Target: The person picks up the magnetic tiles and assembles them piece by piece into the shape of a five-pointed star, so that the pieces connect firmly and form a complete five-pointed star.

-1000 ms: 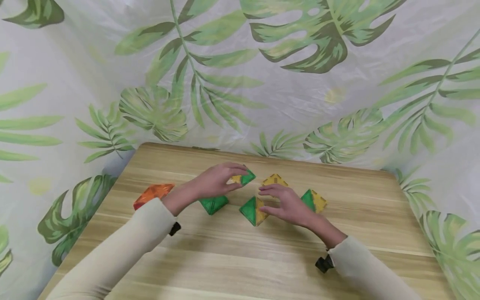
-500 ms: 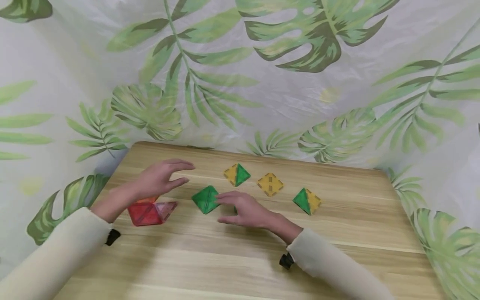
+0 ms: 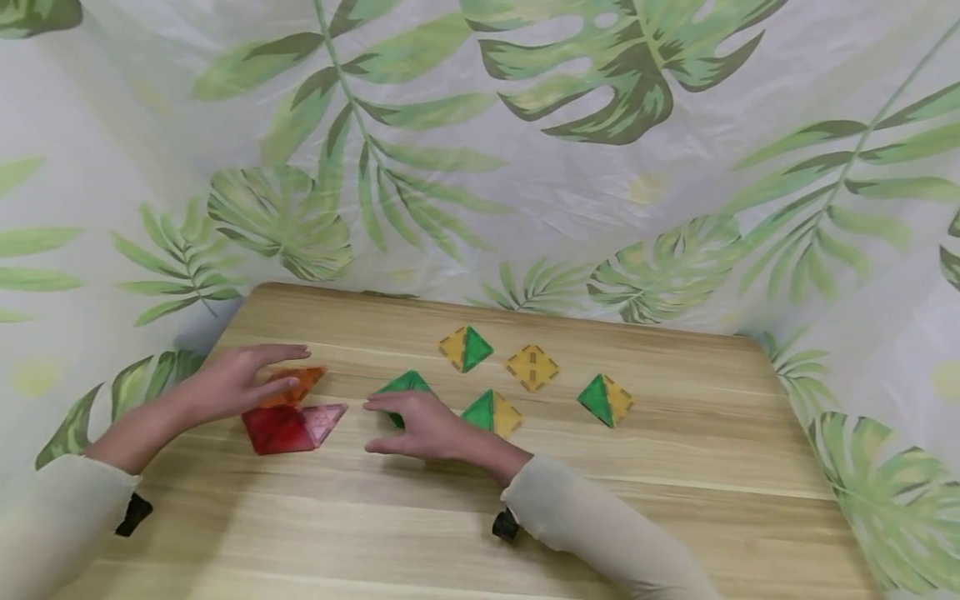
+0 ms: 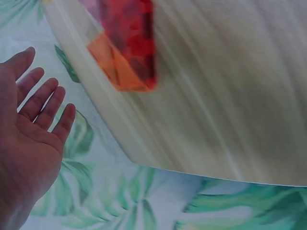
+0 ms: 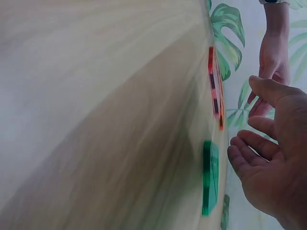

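Note:
Over the orange tiles (image 3: 303,385) at the table's left hovers my left hand (image 3: 225,383), fingers loosely extended with nothing in them. Red tiles (image 3: 277,432) and a pink triangle tile (image 3: 324,423) join the orange ones there. In the left wrist view, my palm and spread fingers (image 4: 62,125) are apart from the red and orange pieces. My right hand (image 3: 431,429) partly covers a diamond of green triangle tiles (image 3: 407,382). The right wrist view has its relaxed fingers beside the green tiles (image 5: 210,177), holding nothing.
Green-and-yellow tile diamonds lie right of my right hand (image 3: 491,411), at the back (image 3: 466,348) and farther right (image 3: 604,401). An all-yellow diamond (image 3: 532,368) sits between them. Leaf-printed cloth (image 3: 420,167) hangs behind the wooden table (image 3: 637,525).
Both hands have swept left: the left from the back green-and-yellow diamond to the orange tiles, the right from the middle diamonds to the green one. The tiles lie as before.

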The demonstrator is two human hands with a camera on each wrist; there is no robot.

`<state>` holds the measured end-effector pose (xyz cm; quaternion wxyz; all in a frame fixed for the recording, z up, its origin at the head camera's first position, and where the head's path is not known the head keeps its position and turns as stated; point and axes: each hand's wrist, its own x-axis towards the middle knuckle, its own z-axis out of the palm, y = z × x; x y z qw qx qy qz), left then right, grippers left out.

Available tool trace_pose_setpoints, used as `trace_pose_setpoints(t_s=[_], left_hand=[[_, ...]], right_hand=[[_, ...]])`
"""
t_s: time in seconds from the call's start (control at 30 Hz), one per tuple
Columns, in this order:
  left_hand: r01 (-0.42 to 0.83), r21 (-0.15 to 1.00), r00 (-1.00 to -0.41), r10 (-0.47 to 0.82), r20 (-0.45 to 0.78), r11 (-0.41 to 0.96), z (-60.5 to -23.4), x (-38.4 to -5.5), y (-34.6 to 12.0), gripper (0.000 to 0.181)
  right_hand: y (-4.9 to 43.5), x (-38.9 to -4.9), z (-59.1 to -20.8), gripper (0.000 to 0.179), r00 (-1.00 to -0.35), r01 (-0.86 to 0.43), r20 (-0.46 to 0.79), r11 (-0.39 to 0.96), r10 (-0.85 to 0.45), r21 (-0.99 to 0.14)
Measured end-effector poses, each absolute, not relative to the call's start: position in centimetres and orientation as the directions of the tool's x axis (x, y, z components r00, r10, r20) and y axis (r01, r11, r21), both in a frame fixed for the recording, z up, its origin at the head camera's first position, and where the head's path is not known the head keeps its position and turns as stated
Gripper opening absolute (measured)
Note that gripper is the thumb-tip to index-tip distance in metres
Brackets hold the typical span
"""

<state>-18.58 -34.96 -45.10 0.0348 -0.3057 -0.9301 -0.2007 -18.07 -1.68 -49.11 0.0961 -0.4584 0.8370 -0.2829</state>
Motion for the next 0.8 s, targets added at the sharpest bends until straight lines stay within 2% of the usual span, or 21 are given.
trace_pose_setpoints(t_s=[0.4,0.8], left_hand=[[0.534,0.354,-0.840,0.528,0.124,0.768,-47.2,-17.8,-37.4,0.051],[0.559,0.332,-0.825,0.549,0.135,0.759,-49.3,-17.3,-38.0,0.052]], right_hand=[[-6.7,-17.9,-49.7,0.059,-0.608,-0.669,0.118,0.427,-0.785,-0.609],[-8.8,-17.9,-51.4,0.058,-0.614,-0.636,0.109,0.407,-0.782,-0.656]])
